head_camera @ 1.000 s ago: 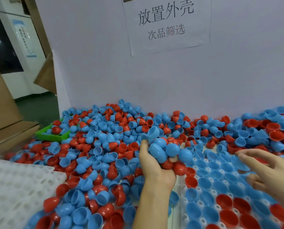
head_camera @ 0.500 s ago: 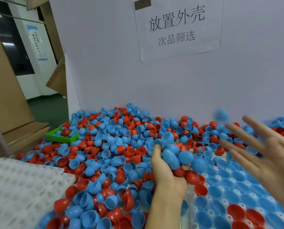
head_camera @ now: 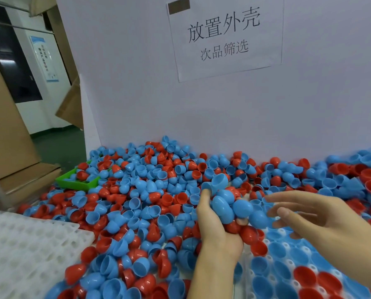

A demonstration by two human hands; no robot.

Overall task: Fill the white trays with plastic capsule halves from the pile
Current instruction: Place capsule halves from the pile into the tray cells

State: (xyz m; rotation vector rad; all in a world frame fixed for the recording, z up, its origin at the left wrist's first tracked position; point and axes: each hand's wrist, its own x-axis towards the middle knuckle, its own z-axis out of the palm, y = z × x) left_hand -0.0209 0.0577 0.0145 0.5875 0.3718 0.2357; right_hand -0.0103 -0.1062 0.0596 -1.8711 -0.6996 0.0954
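1. Trays: two white trays show. One (head_camera: pixel 29 244) lies at the near left with its cups bare; the other (head_camera: pixel 273 281) lies at the near right, with blue and red capsule halves seated in most of the cups that show.
2. Capsule halves: too many to count. A loose pile (head_camera: pixel 141 190) of blue and red halves covers the surface from the near left to the far right, up to the white back panel (head_camera: pixel 137 83).
3. Hands: two. The left hand (head_camera: pixel 217 229) is curled around a handful of halves (head_camera: pixel 229 203), about six blue ones showing on top and two or three red ones below, held above the edge between the pile and the right tray.
4. The right hand (head_camera: pixel 314 214) hovers just right of that handful, over the right tray, fingers spread and loosely bent, holding nothing. Whether its fingertips touch the nearest blue half cannot be told.
5. One green bin (head_camera: pixel 76 180) sits at the far left edge of the pile, with a few halves inside.
6. Writing: one paper sign (head_camera: pixel 223 37) on the back panel reads "放置外壳" in large characters and "次品筛选" beneath. A blue poster (head_camera: pixel 44 59) on the far left wall is too blurred to read.
7. Cardboard sheets (head_camera: pixel 5 126) lean at the left.
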